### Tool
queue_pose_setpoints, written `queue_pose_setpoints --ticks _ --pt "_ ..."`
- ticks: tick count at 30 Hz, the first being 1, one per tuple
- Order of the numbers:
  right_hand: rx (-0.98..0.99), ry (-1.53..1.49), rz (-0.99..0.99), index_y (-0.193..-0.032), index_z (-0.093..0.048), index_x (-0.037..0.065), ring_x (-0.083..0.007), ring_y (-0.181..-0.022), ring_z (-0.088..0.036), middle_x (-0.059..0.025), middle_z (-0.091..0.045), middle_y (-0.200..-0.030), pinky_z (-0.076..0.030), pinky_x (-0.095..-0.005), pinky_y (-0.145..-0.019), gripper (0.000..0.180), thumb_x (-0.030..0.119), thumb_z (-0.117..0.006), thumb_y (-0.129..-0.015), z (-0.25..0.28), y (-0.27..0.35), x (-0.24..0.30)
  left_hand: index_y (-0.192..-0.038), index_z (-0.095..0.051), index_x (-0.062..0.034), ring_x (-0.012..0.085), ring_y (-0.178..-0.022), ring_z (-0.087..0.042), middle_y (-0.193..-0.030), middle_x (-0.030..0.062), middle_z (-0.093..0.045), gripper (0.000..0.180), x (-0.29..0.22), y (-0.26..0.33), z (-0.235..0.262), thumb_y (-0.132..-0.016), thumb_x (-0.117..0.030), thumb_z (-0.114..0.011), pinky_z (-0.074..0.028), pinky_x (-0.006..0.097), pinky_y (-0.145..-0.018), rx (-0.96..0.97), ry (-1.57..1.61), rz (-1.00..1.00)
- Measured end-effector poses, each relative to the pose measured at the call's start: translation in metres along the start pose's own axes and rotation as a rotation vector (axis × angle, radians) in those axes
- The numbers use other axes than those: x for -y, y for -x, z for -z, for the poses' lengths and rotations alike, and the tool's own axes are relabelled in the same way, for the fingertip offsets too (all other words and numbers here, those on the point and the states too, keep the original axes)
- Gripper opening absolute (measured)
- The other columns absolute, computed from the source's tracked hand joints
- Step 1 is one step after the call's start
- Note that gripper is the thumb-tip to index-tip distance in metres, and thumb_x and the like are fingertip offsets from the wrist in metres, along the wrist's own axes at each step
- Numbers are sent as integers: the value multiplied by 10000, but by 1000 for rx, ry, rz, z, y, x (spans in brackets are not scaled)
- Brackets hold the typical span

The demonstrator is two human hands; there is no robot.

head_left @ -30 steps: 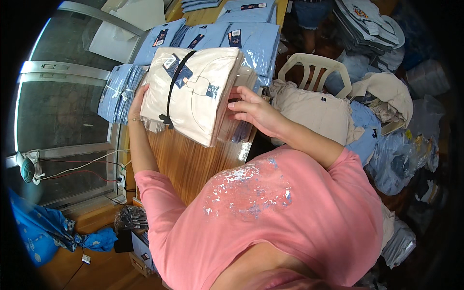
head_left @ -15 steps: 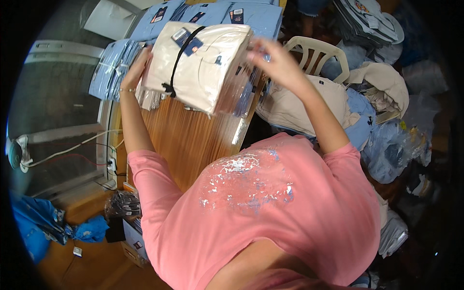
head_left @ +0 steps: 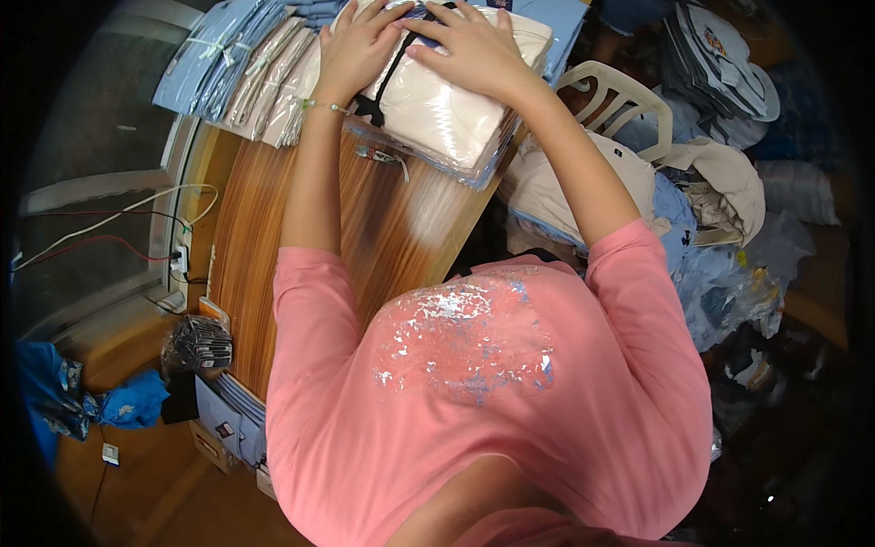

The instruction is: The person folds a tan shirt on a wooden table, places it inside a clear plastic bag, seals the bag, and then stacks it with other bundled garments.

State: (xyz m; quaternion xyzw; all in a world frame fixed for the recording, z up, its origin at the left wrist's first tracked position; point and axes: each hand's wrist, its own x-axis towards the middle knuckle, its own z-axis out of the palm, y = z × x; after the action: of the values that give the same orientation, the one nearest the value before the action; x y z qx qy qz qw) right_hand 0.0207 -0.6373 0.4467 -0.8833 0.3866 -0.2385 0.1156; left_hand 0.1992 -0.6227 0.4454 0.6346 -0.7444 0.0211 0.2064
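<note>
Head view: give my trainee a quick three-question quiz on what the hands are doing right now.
1. True or false: both hands rest on the cream garment.
2. What does the garment lie on? A) chair B) wooden table C) floor
3. Which wrist wears a bracelet?

Key:
1. True: left hand and right hand press flat on it.
2. B, the table.
3. Left, a thin bracelet.

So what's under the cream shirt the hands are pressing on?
A clear plastic bag sticks out beneath the cream shirt, lying on the wooden table. Both hands, left hand and right hand, press on top. Anything directly beneath the shirt's middle is covered.
</note>
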Motion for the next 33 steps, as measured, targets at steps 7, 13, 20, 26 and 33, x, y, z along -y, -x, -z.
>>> queue_pose_setpoints --ticks 7,13,20,26,33 --pt "22 -110 -2 -1191 -551 147 -372 -1193 -399 -150 -423 -1330 -347 -458 -982 408 351 -492 -843 -9 -4 -6 -1176 -564 -94 285 -1248 -377 -1245 145 -518 340 17 -3 -20 -889 -234 -447 -204 417 -1077 -45 94 -152" --pt "-27 -55 21 -1206 -540 155 -372 -1202 -391 -137 -428 -1326 -343 -464 -985 419 345 -504 -834 -17 0 -10 -1198 -560 -148 341 -1255 -346 -1291 162 -474 346 16 -1 -29 -892 -262 -445 -223 436 -1067 -65 104 -75" --pt "49 -136 93 -1267 -489 143 -337 -1194 -413 -151 -430 -1317 -353 -402 -989 463 352 -493 -854 -8 -6 -8 -1280 -436 -30 349 -1249 -344 -1337 186 -397 458 76 -3 -45 -898 -282 -456 -282 411 -1030 -359 -214 -383" --pt "-185 -388 92 -1148 -554 53 -314 -924 -565 -193 -539 -1133 -449 -385 -801 385 312 -530 -864 22 -4 -21 -1244 -482 -5 252 -1181 -422 -1282 148 -463 396 58 47 14 -924 -237 -450 -302 331 -1006 -583 602 148" --pt "-380 -220 98 -997 -597 16 -324 -797 -579 -175 -575 -942 -471 -380 -719 289 249 -563 -830 34 66 -20 -1182 -492 42 287 -1091 -476 -1171 201 -509 414 66 79 -57 -874 -223 -573 -339 354 -967 -681 658 262"
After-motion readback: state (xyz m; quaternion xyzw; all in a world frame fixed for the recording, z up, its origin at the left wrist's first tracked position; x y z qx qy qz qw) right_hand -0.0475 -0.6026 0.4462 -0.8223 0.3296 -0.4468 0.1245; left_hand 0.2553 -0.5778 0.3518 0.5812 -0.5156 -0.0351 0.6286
